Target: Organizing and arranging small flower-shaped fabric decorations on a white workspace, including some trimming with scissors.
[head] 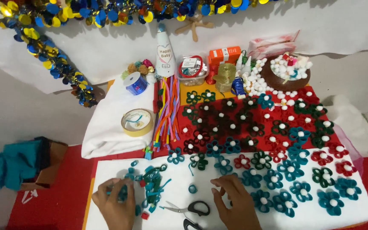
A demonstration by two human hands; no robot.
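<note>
Head view, looking down on a white sheet [184,170] laid over a red counter [60,191]. Left hand [115,202] rests at a heap of teal pipe-cleaner scraps [150,187], fingers curled and pinching a small teal piece; what sort of piece, cannot tell. Right hand [235,202] sits palm down, fingers loosely bent, tips touching the sheet just beside a teal flower [223,165]; it grips nothing that I can see.

Judgement: the small teal loop [192,188] lies between the hands, so a light fingertip pinch suits it best, with the other hand steadying the sheet so the scraps do not scatter.

Around: black-handled scissors [190,208] lie open between the wrists, blades toward the left hand, near enough to snag a sleeve or finger. Rows of finished flowers [277,140], teal, green, red and dark, each with a white centre, crowd the right side and leave little free sheet. Farther back: tape roll [137,122], bundle of coloured pipe cleaners [167,115], bowl of white pompoms [286,70], sequin garland [47,51].
</note>
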